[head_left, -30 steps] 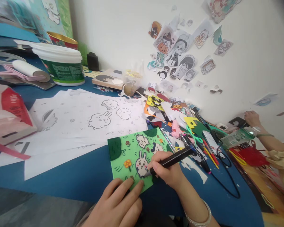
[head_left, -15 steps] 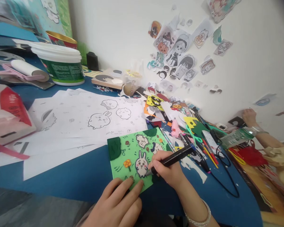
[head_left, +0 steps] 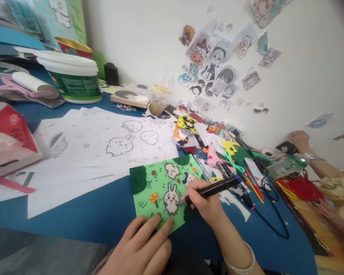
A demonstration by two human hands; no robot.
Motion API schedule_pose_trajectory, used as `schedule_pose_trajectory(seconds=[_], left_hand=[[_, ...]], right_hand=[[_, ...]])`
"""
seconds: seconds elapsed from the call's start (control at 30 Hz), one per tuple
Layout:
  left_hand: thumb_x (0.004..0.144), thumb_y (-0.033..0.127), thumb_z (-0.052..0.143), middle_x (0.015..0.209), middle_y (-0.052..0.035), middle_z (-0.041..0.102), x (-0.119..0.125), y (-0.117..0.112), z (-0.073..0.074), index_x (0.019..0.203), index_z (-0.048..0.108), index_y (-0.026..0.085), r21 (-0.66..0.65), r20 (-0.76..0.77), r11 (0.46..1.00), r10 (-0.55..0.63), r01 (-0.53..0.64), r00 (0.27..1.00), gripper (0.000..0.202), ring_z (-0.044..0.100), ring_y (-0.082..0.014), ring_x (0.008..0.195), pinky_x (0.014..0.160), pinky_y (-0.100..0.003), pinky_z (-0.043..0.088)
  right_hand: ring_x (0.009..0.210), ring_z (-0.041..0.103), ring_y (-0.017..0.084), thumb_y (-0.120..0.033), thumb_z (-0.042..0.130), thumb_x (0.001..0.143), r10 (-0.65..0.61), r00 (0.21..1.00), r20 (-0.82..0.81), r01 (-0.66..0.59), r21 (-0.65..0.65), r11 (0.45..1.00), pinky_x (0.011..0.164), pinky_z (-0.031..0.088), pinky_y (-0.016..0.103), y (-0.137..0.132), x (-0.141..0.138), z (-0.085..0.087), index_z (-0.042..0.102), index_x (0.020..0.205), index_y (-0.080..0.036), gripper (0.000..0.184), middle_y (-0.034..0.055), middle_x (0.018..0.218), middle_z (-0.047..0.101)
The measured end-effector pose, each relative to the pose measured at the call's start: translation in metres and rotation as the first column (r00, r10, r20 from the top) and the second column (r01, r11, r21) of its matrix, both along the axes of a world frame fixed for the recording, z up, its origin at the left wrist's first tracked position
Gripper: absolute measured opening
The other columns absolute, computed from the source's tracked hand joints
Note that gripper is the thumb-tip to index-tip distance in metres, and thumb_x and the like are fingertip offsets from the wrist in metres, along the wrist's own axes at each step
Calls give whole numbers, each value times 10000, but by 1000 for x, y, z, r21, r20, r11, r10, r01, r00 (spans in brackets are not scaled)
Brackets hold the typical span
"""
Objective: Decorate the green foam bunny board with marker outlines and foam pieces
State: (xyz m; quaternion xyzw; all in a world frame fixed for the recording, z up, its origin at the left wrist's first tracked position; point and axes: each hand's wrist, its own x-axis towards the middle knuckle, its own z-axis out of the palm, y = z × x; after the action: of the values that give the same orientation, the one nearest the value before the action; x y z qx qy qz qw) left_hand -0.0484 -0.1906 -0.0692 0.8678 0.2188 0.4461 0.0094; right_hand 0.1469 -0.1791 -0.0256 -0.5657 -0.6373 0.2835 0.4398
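A green felt sheet [head_left: 157, 191] with small cartoon animals and mushrooms lies on the blue table [head_left: 83, 217]. My left hand [head_left: 143, 248] rests flat on the sheet's near corner, fingers stretched out. My right hand [head_left: 205, 204] grips a black marker [head_left: 215, 188], its tip touching the sheet just right of a white rabbit figure [head_left: 171, 198]. A beaded bracelet sits on my right wrist.
White sheets with outline drawings [head_left: 103, 145] lie behind the felt. A green-and-white bucket [head_left: 74, 80] and a lint roller [head_left: 31, 84] stand at back left. Felt scraps, scissors [head_left: 233, 164], pens and a cable crowd the right. Another person's hand [head_left: 301, 139] touches the wall.
My right hand and the marker tip have shifted slightly up along the rabbit's right side. The other person's hand has slid a little left along the wall. My left hand has stayed put.
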Motion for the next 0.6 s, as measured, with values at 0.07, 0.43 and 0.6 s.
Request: schedule_pose_trajectory(seconds=[0.07,0.43,0.6], left_hand=[[929,120,296,995,-1,694,0,0,0,740,560,203,-6,2,1000,-7,7,1000,335,563,-161,921,878,-325,350],[929,115,285,983,-2,696,0,0,-1,741,555,205,-1,4,1000,-5,5,1000,342,562,-160,919,871,-323,357],[928,116,288,983,-1,697,0,0,-1,736,557,206,-5,5,1000,-10,10,1000,343,563,-165,916,874,-327,354]], right_hand=[[497,464,118,-217,480,761,-3,1000,-3,3,-1,1000,512,380,255,0,0,0,501,542,-189,221,-26,513,446],[461,435,103,-220,488,754,-8,1000,17,8,-11,1000,473,361,243,0,0,1,513,522,-184,236,-28,502,454],[447,421,95,-214,485,741,-8,1000,8,8,-11,1000,445,352,233,0,0,1,507,511,-182,233,-22,508,460]])
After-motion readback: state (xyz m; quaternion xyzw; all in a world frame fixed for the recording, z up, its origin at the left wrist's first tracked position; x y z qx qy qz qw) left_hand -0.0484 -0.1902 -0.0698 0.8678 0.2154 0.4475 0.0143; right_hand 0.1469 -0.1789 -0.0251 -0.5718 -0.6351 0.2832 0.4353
